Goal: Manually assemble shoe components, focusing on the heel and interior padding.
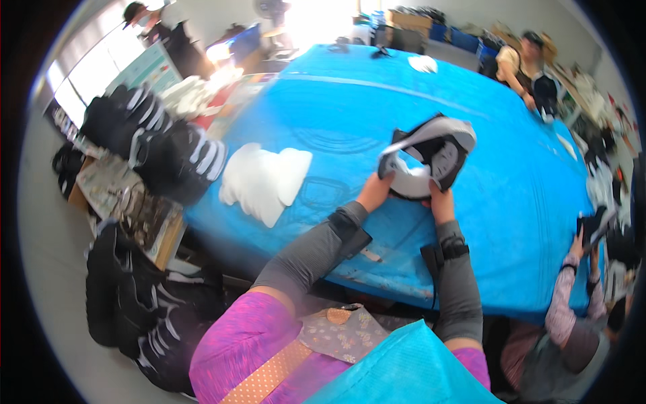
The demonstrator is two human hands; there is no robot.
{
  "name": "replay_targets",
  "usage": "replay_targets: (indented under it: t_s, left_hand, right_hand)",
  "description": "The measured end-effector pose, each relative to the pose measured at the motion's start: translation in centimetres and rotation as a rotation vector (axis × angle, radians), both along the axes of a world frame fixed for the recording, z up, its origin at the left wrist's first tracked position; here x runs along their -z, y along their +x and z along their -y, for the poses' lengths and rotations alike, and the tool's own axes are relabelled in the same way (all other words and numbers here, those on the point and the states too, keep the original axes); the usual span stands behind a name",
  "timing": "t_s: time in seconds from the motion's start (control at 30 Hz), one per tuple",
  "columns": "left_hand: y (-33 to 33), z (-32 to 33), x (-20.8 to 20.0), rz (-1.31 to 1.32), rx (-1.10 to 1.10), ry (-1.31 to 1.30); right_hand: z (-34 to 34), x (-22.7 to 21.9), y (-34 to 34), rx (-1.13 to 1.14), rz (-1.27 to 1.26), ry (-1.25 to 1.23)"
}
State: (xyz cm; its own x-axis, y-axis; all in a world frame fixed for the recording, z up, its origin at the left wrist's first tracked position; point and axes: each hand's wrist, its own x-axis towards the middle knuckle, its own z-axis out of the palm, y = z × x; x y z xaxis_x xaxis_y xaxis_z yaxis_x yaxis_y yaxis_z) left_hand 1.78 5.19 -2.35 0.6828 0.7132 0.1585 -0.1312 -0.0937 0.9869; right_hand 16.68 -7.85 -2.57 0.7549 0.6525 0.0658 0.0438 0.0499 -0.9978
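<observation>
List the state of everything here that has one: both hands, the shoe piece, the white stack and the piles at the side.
left hand: closed on the shoe upper's left edge
right hand: gripping the shoe upper's lower edge
shoe upper: black and white, held up off the blue table cover, opening showing
white foam pieces: stacked, lying flat, untouched
black and white uppers: piled beside the table

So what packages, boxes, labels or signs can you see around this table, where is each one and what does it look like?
Cardboard box: on the floor left of the blue table, brown, open, with patterned sheets on top.
Board or sign: far left by the window, pale teal and white, rectangular, blurred.
Blue crates: against the far wall, boxy.
Brown carton: far wall, top centre, rectangular.
No label shows on the black and white shoe upper in both hands.
</observation>
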Motion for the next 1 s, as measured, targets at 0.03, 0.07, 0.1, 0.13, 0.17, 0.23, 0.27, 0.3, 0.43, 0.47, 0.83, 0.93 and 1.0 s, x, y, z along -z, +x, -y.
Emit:
replay_targets:
  t_s: [0.03, 0.07, 0.1, 0.13, 0.17, 0.23, 0.27, 0.3, 0.43, 0.47, 0.83, 0.93, 1.0]
  left_hand:
    - [-0.1, -0.3, 0.1, 0.017, -0.009, 0.054]
    - [-0.3, -0.5, 0.2, 0.002, 0.010, 0.062]
    - [-0.3, -0.1, 0.0, 0.025, 0.000, 0.068]
    - [-0.4, 0.1, -0.1, 0.048, -0.008, 0.075]
    - [-0.4, 0.2, -0.1, 0.070, -0.026, 0.075]
    - [-0.7, -0.2, -0.1, -0.008, -0.021, 0.115]
    - [-0.5, 0.0, -0.2, 0.010, -0.027, 0.112]
    - [-0.6, 0.2, -0.2, 0.037, -0.002, 0.015]
    - [-0.6, 0.2, -0.3, 0.042, 0.060, -0.063]
    - [-0.6, 0.4, -0.4, 0.001, 0.054, -0.058]
    - [-0.7, 0.0, -0.5, -0.063, 0.093, -0.068]
    - [-0.6, -0.1, -0.4, -0.028, 0.077, -0.063]
    - [-0.5, 0.1, -0.3, 0.009, 0.046, -0.070]
  right_hand:
    - [-0.2, -0.2, -0.1, -0.010, 0.008, -0.007]
    - [-0.3, -0.2, -0.2, -0.012, 0.015, -0.018]
    - [-0.2, 0.0, -0.4, 0.004, 0.027, -0.006]
    - [-0.2, 0.0, -0.4, 0.021, 0.040, 0.007]
    - [0.1, 0.0, -0.3, 0.008, 0.060, -0.014]
    - [-0.5, 0.0, -0.5, -0.007, 0.070, -0.021]
    - [-0.3, -0.1, -0.4, 0.010, 0.056, -0.036]
    - [-0.2, -0.1, -0.3, -0.004, 0.060, -0.067]
    - [-0.2, 0.4, 0.0, -0.010, 0.068, -0.055]
    - [-0.2, 0.5, 0.0, 0.004, 0.058, -0.039]
    - [-0.1, -0.1, -0.2, -0.017, 0.001, -0.045]
    - [-0.2, -0.2, -0.3, -0.017, 0.029, -0.042]
    - [-0.3, -0.5, -0.5, -0.016, 0.026, -0.052]
